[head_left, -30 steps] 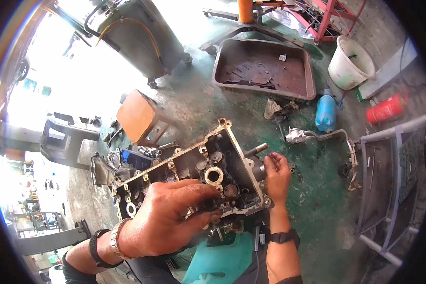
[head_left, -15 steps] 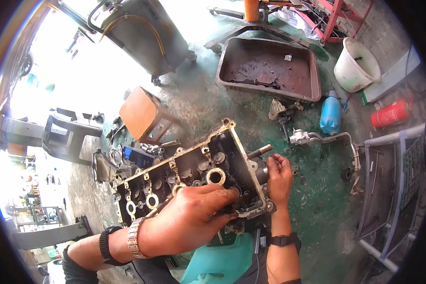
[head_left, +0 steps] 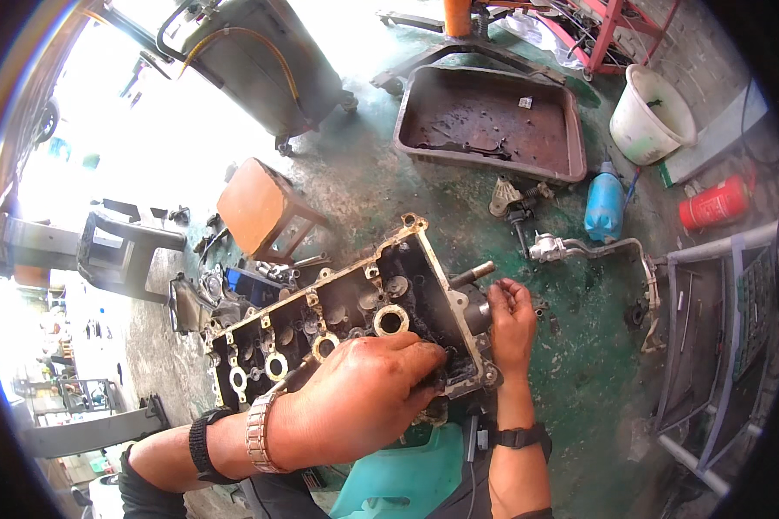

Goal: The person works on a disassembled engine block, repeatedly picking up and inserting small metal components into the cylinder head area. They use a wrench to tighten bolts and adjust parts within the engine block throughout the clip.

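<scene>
An engine cylinder head (head_left: pixel 346 275), open side up, lies slanted in front of me, with pale rings and several round tappets inside its dark cavity. My left hand (head_left: pixel 355 394) reaches over its near edge. The fingers are closed and bunched at the right inner corner; whatever they grip is hidden beneath them. Beyond the right end, my right hand (head_left: pixel 512 333) has its thumb and fingers pressed together beside a dark round part (head_left: pixel 469 311). What lies between those fingertips cannot be made out. A metal pipe stub (head_left: pixel 473 275) sticks out just above.
A brown tray (head_left: pixel 493 164) with loose parts stands ahead. Beside it are a blue bottle (head_left: pixel 604 208), a white bucket (head_left: pixel 653 121) and a red extinguisher (head_left: pixel 714 203). An orange-topped stool (head_left: pixel 255 203) is at left, a teal stool (head_left: pixel 398 480) below me, and a metal rack (head_left: pixel 723 259) at right.
My left hand has slid a little to the right along the inner corner, its wrist moving with it. My right hand stays at the end of the cylinder head, nearly unmoved.
</scene>
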Tool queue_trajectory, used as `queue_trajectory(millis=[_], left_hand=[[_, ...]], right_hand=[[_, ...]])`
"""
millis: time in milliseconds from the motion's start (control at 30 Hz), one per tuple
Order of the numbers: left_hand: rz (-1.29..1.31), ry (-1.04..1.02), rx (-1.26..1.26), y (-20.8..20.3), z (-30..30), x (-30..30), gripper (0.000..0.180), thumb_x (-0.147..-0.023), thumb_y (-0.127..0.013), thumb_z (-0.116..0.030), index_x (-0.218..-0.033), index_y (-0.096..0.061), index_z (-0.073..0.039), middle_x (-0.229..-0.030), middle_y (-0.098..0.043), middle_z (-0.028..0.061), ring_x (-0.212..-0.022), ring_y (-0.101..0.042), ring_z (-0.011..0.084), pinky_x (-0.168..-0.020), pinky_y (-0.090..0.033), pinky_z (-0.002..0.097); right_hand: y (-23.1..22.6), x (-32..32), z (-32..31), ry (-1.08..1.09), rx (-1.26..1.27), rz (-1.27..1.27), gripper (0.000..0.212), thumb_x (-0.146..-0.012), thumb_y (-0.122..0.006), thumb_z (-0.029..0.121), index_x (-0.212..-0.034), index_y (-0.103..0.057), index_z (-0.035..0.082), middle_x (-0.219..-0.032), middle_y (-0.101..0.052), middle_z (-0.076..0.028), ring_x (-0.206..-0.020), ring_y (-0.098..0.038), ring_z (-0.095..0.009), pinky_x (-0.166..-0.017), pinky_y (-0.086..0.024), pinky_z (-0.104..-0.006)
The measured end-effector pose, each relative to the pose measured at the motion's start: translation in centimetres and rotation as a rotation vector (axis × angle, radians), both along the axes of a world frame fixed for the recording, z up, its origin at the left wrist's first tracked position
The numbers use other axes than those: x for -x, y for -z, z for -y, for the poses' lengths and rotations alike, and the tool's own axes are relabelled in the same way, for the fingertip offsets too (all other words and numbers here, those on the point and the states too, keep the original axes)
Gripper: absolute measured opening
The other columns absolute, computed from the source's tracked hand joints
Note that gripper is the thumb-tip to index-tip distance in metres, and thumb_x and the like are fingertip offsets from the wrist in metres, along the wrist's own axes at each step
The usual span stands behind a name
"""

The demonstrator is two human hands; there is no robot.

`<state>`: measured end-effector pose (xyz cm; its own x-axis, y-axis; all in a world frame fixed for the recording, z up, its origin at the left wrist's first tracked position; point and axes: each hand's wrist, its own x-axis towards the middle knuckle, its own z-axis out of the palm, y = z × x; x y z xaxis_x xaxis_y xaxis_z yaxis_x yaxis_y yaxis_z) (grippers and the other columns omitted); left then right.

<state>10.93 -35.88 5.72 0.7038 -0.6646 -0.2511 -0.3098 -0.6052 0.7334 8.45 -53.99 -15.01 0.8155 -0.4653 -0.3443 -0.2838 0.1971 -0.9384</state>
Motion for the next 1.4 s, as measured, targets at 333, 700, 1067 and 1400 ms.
queue_trajectory(millis=[333,700,1067,1400], left_hand=[[0.105,0.042,-0.053,0.4,0.4,-0.3,0.018,-0.085,-0.07,-0.016,-0.096,-0.062,-0.004,-0.081,-0.06,0.0118,-0.075,-0.065,0.0337,-0.064,-0.054,0.0434],[0.149,0.069,-0.221,0.5,0.9,-0.5,0.025,-0.08,-0.076,-0.017,-0.097,-0.064,-0.003,-0.08,-0.061,0.0145,-0.073,-0.064,0.036,-0.063,-0.053,0.0443],[0.115,-0.012,-0.315,0.8,0.4,-0.5,0.029,-0.084,-0.075,-0.022,-0.102,-0.065,-0.002,-0.085,-0.063,0.0162,-0.079,-0.065,0.0383,-0.067,-0.054,0.045],[0.115,0.045,-0.255,1.0,0.1,-0.8,0.015,-0.087,-0.067,-0.015,-0.095,-0.063,-0.003,-0.084,-0.062,0.0145,-0.079,-0.065,0.0363,-0.067,-0.054,0.0448]], right_hand=[[0.4,0.0,-0.1,-0.018,-0.005,0.003,0.029,-0.098,-0.064,0.016,-0.119,-0.058,-0.003,-0.101,-0.063,-0.004,-0.088,-0.057,-0.009,-0.078,-0.047,-0.0236],[0.1,0.0,-0.1,-0.02,0.0,-0.003,0.03,-0.098,-0.064,0.016,-0.12,-0.057,-0.004,-0.1,-0.064,-0.004,-0.088,-0.057,-0.009,-0.078,-0.047,-0.0239],[0.6,0.0,0.0,-0.025,-0.008,-0.013,0.031,-0.097,-0.065,0.016,-0.12,-0.057,-0.004,-0.101,-0.064,-0.005,-0.089,-0.058,-0.01,-0.078,-0.047,-0.0238],[1.1,0.0,0.1,-0.043,-0.007,-0.041,0.035,-0.096,-0.067,0.016,-0.12,-0.056,-0.006,-0.109,-0.066,-0.014,-0.097,-0.063,-0.018,-0.087,-0.051,-0.0304]])
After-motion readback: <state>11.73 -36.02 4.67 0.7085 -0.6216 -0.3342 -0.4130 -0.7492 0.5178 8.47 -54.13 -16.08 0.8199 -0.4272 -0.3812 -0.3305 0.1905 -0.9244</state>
